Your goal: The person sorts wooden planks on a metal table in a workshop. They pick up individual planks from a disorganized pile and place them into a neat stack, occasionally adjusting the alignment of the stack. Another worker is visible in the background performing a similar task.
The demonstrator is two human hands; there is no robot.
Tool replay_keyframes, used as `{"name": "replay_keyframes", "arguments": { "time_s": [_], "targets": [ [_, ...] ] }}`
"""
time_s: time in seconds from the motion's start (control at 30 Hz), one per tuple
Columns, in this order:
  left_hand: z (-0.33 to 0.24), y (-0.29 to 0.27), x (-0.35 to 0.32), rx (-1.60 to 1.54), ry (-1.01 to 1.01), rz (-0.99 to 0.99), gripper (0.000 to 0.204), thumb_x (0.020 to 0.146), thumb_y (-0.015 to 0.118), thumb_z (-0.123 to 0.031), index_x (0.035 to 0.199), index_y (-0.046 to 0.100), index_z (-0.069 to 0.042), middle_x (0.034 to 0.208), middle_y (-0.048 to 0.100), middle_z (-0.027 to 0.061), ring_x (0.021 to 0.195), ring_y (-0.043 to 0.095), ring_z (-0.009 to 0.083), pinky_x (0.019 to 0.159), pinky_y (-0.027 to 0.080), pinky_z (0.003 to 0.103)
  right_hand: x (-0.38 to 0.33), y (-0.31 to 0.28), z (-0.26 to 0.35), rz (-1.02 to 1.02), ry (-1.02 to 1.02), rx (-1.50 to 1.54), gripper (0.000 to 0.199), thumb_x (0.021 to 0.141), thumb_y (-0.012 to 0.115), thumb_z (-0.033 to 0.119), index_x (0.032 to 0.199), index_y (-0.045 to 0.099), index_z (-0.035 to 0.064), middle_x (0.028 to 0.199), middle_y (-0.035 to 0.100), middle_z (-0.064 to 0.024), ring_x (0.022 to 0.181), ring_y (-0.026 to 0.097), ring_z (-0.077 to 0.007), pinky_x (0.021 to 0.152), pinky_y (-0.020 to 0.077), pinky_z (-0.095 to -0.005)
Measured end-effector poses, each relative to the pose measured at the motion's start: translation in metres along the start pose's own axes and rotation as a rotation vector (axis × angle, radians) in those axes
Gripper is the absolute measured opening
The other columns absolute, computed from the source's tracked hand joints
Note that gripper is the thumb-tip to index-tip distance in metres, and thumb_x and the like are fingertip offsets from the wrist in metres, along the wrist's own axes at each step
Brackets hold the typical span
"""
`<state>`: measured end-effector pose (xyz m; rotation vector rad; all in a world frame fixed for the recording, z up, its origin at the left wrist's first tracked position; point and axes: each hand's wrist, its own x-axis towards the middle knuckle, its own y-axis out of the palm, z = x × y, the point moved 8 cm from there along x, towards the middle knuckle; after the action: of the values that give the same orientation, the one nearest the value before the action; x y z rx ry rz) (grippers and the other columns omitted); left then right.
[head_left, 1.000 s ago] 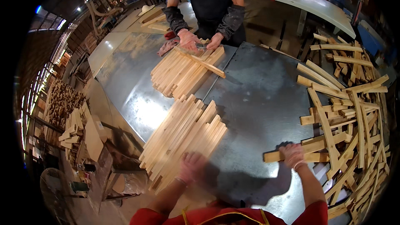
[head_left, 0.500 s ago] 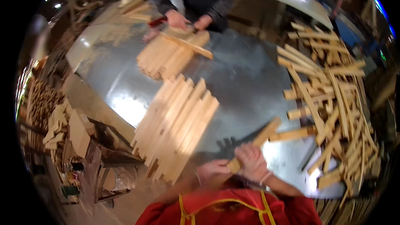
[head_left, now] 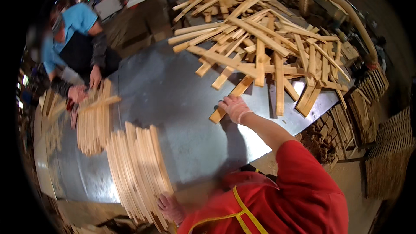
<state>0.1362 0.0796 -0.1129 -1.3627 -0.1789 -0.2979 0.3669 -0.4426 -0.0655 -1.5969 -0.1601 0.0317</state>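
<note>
My right hand (head_left: 235,109), in a thin pale glove, is closed around a wooden slat (head_left: 242,87) that slants out from the edge of the loose pile. At the near end of a row of pale slats (head_left: 136,169), my left hand (head_left: 170,207), also gloved, has its fingers curled on the outermost slat (head_left: 162,164). The slats in this row lie side by side, their ends uneven. Both the row and the pile rest on a grey metal tabletop (head_left: 182,104).
A jumbled pile of slats (head_left: 268,39) covers the table's far right. Across at the left, a co-worker (head_left: 78,39) in blue handles a second stack (head_left: 94,125) with a slat across it. Slatted stacks (head_left: 388,156) and a ribbed hose (head_left: 355,13) stand at right.
The view has swung right. My hands have parted from the slat they both held; the right has reached to the pile and gripped a slat, the left is at the row's near end.
</note>
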Motion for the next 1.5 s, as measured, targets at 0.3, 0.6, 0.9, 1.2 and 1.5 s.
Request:
{"name": "replay_keyframes", "arguments": {
  "time_s": [0.3, 0.6, 0.9, 1.2, 1.5],
  "targets": [
    [-0.196, -0.053, 0.134, -0.478, 0.156, 0.285, 0.097, 0.071, 0.083, -0.037, 0.152, 0.044, -0.003, 0.147, 0.053, 0.0255, 0.137, 0.049, 0.0448, 0.113, 0.041, 0.058, -0.029, -0.055, 0.088, -0.283, -0.513, 0.42, 0.027, 0.074, 0.079, 0.031, 0.099, 0.077, 0.0201, 0.097, 0.074, -0.0022, 0.103, 0.07, -0.0239, 0.087, 0.0505, -0.0463],
    [-0.276, -0.025, 0.158, -0.45, 0.176, 0.652, 0.078, 0.075, 0.086, -0.04, 0.14, 0.053, -0.012, 0.111, 0.067, 0.0144, 0.103, 0.066, 0.038, 0.086, 0.054, 0.051, -0.035, -0.068, -0.36, -0.605, 0.992, 0.442, 0.062, 0.083, 0.079, 0.034, 0.133, 0.061, 0.003, 0.123, 0.068, -0.0247, 0.116, 0.063, -0.0437, 0.102, 0.0487, -0.0533],
    [-0.261, -0.02, 0.073, -1.813, -0.58, 1.23, 0.042, 0.096, 0.071, -0.028, 0.134, 0.066, -0.012, 0.099, 0.068, 0.0045, 0.089, 0.064, 0.0131, 0.079, 0.054, 0.034, -0.054, -0.016, -0.244, -0.508, 0.898, 1.65, 0.054, 0.086, 0.065, 0.005, 0.137, 0.05, 0.0015, 0.103, 0.063, -0.0099, 0.089, 0.067, -0.0208, 0.079, 0.0589, -0.0335],
    [-0.155, -0.101, 0.109, -0.551, 0.164, 0.397, 0.048, 0.084, 0.077, -0.034, 0.125, 0.068, -0.01, 0.115, 0.066, 0.0078, 0.108, 0.063, 0.0285, 0.085, 0.052, 0.043, -0.119, 0.076, 0.04, 0.252, 0.849, 2.629, 0.05, 0.063, 0.07, -0.011, 0.106, 0.065, 0.0144, 0.094, 0.066, -0.0062, 0.097, 0.067, -0.0304, 0.094, 0.0578, -0.0481],
    [-0.043, -0.083, 0.068, -0.334, -0.013, 0.379, 0.087, 0.083, 0.077, -0.051, 0.151, 0.046, -0.008, 0.151, 0.051, 0.023, 0.144, 0.047, 0.039, 0.117, 0.035, 0.057, -0.121, 0.054, 0.166, 0.542, 0.914, 2.436, 0.059, 0.072, 0.06, -0.014, 0.124, 0.059, 0.0128, 0.103, 0.062, -0.0124, 0.105, 0.063, -0.0366, 0.103, 0.0539, -0.0538]
  ]
}}
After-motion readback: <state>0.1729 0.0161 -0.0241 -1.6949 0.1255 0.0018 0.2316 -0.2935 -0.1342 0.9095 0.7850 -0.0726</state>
